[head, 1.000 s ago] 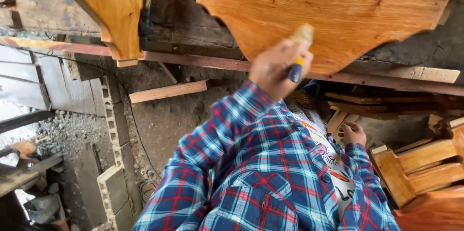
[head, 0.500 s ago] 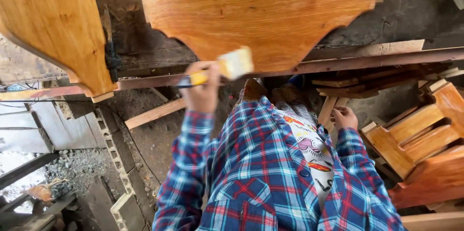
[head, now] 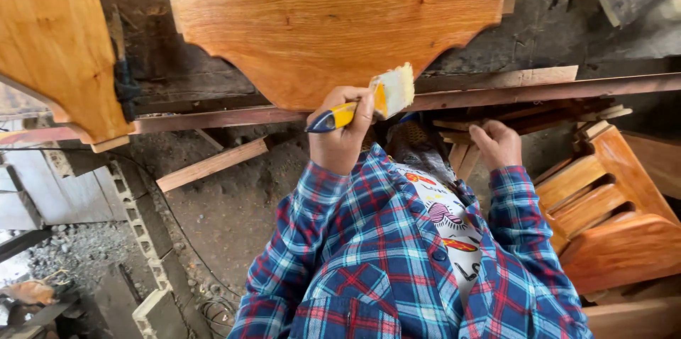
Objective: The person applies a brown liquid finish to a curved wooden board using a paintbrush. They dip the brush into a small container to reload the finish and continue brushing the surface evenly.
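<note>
- Dirt floor (head: pixel 234 204) of a rough workshop, seen from above; grey concrete blocks (head: pixel 152 254) line its left side and a loose wooden slat (head: pixel 211 164) lies on it.
- Shaped wooden panel (head: pixel 333 27), far centre, rests on a long rail (head: pixel 539 88). Its face looks evenly glossy orange, so the coat appears largely laid on; only the lower edge near the brush may remain, as far as can be judged.
- Paintbrush (head: pixel 369 100), yellow and blue handle, pale bristles at the panel's lower edge.
- Left hand (head: pixel 342 130): fingers closed around the brush handle.
- Right hand (head: pixel 499 145): apart from the left, resting on stacked wood strips (head: pixel 464 126); whether it grips them cannot be told.
- Second coated panel (head: pixel 50 41), far left.
- Coated furniture parts (head: pixel 610 218), right.
</note>
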